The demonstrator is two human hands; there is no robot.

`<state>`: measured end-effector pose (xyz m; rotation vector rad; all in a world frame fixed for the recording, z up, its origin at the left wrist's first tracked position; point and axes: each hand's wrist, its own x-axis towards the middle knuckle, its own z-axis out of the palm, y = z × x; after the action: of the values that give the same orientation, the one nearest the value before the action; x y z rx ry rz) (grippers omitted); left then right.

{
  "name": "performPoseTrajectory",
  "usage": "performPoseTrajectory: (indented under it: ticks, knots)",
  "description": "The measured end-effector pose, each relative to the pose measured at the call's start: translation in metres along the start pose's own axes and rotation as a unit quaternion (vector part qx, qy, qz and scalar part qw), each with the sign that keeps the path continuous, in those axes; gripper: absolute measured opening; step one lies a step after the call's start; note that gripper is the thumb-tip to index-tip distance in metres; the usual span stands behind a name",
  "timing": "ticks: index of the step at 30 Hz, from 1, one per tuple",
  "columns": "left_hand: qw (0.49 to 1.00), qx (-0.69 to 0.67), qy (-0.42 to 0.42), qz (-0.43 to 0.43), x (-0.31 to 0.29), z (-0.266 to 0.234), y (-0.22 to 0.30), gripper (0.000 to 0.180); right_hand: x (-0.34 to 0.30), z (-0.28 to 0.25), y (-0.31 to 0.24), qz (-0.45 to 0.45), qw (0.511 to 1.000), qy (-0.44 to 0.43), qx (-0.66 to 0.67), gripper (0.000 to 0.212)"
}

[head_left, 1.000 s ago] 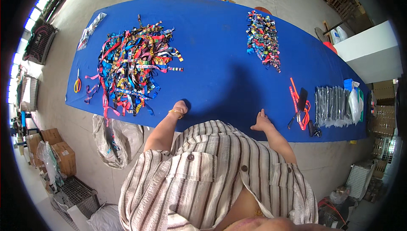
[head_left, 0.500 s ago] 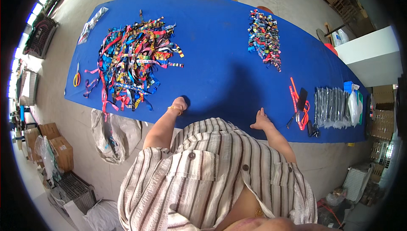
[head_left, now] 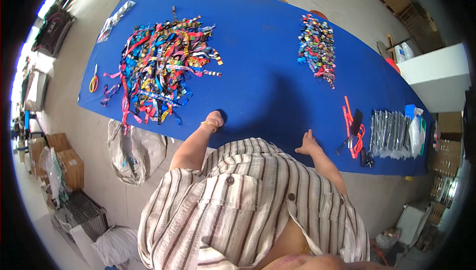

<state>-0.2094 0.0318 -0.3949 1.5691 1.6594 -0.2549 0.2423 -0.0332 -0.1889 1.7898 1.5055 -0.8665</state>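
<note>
Loose straps [head_left: 166, 67] lay tangled upper left, a neater pile [head_left: 316, 49] upper right; right hand [head_left: 308, 143] spread empty, left hand's [head_left: 214, 118] grip unclear.

The shirt [head_left: 198, 220] is cream, brown-striped; its buttons [head_left: 291, 197] dark; the bracelet [head_left: 209, 124] gold-coloured.

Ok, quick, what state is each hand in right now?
Left hand: looks closed, fingers curled; nothing visible in it, though its inside is hidden.
Right hand: open, fingers extended, holding nothing visible.

Both hands [head_left: 214, 118] [head_left: 309, 144] are at a blue table [head_left: 258, 37]; colourful straps [head_left: 163, 67] lie heaped at left; scissors [head_left: 93, 83] near them.
</note>
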Motion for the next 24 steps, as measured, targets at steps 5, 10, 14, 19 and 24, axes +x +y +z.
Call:
performPoseTrajectory:
  ticks: [5,10,14,19,24]
  knots:
    - [0.999,-0.036,0.02,-0.019,-0.015,-0.009,0.008,0.006,-0.004,-0.003,0.002,0.003,1.0,-0.014,-0.006,0.116]
    - [0.998,0.0,0.056,-0.002,0.012,0.016,0.003,0.015,-0.005,-0.008,-0.004,0.003,0.999,-0.025,-0.023,0.115]
    - [0.999,0.005,0.047,-0.003,0.027,0.023,0.0,0.016,-0.004,-0.008,-0.004,0.01,0.999,-0.03,-0.025,0.115]
    - [0.999,0.019,0.028,0.002,0.03,0.025,-0.001,0.018,-0.002,-0.007,-0.005,0.015,0.999,-0.026,-0.03,0.115]
    - [0.998,-0.022,0.058,-0.025,0.024,0.024,0.004,0.017,-0.003,-0.007,-0.006,0.019,0.999,-0.027,-0.031,0.115]
